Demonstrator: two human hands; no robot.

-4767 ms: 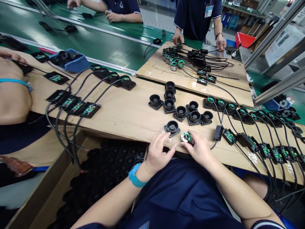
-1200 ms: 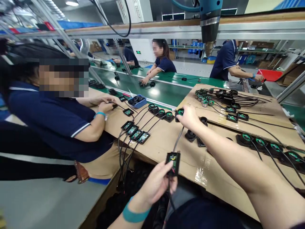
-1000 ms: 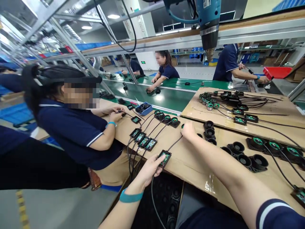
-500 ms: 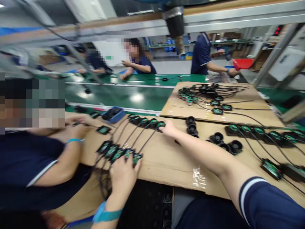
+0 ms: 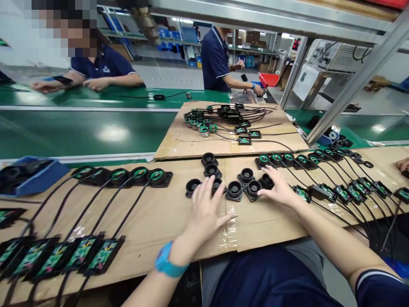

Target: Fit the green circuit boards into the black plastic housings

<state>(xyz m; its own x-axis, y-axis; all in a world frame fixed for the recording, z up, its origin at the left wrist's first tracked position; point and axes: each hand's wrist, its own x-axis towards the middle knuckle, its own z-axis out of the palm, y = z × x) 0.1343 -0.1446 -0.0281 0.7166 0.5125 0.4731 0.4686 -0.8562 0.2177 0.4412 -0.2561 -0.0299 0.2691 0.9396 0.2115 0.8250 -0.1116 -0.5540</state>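
Observation:
My left hand [image 5: 207, 209], with a blue wristband, is over the cardboard with its fingers spread. Its fingertips partly cover a black round housing [image 5: 218, 186]; whether they touch it I cannot tell. My right hand [image 5: 278, 187] reaches in from the right, thumb and fingers apart on either side of another black housing [image 5: 267, 181], with no clear grip on it. Between the hands are more open black cup-shaped housings, such as one with square flange corners [image 5: 234, 190]. Two others stand behind my left hand, the farther housing [image 5: 208, 159] at the back edge.
To the left, a row of housings with green boards [image 5: 156, 177] is cabled to open black boxes [image 5: 101, 255]. A similar wired row [image 5: 288, 159] runs right. Behind lies a cardboard sheet [image 5: 179, 143] with tangled cabled parts. A blue bin [image 5: 47, 175] is at left; co-workers sit and stand beyond.
The view has swung right. My left hand has left the boxes on the left, and my right hand has left the end of the cabled row; both are now at the loose housings.

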